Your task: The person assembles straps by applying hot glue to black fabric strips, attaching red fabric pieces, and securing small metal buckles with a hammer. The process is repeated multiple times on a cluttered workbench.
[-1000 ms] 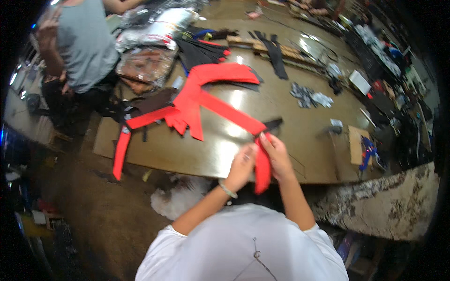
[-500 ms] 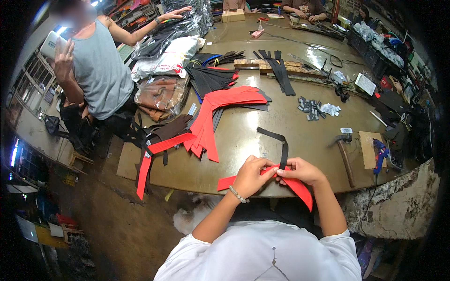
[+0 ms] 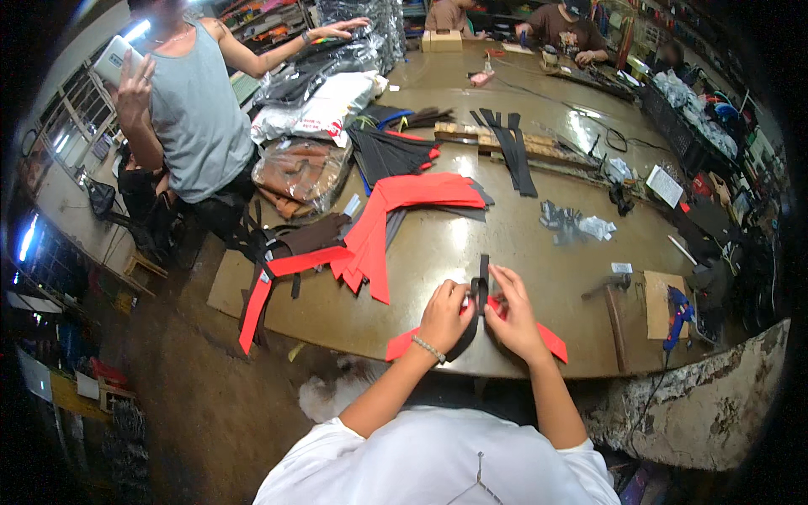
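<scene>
Head cam: black strap (image 3: pixel 484 282) stands up btwn the hands, near tabletop (image 3: pixel 539 273) front edge. L hand (image 3: pixel 446 320) grasps it, fingers curled; R hand (image 3: pixel 515 320) right beside, fingers extended, can't tell if gripping. Red strip (image 3: pixel 552 344) mostly hidden by hands, ends out both sides. Strap narrow, bent; strip flat, bright, wider.

- Red strip (image 3: pixel 552 343): middle hidden behind the left hand (image 3: pixel 446 320) and right hand (image 3: pixel 515 326).
- Hammer (image 3: pixel 617 328): blurred.
- Small grey pieces (image 3: pixel 559 216): too blurred to identify.
- Standing co-worker (image 3: pixel 202 109): head cut by upper edge.
</scene>
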The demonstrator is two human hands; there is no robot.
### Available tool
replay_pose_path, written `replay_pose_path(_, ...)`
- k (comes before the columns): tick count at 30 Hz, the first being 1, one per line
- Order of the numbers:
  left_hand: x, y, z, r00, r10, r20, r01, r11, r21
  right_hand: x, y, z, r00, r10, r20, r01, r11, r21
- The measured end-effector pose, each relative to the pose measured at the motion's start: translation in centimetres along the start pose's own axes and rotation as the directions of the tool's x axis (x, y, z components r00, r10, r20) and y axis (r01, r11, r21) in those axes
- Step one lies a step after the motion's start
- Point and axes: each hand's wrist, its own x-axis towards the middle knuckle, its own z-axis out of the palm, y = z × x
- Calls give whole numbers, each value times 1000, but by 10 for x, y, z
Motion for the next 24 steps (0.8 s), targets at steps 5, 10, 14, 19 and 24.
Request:
replay_pose_path(5, 0, -7, 4, 999, 44, 29, -42, 998, -55, 2, 22, 24, 997, 16, -77, -39, 948, -316)
replay_pose_path(10, 3, -6, 1, 997, 72, 16, -72, 997, -10, -9, 8, 31, 986, -102, -131, 28, 881, -472)
replay_pose_path(14, 0, -4, 1, 994, 102, 36, -102, 995, 4, -23, -3, 31, 992, -112, -65, 58, 834, -549)
replay_pose_path(19, -1, -2, 2, 984, 159, 77, -162, 986, 33, -33, -1, 22, 994, -111, -13, 90, 867, -489)
replay_pose_path(24, -1, -2, 4, 987, 130, 92, -135, 989, 55, -35, 0, 13, 993, -88, 82, 116, 889, -443)
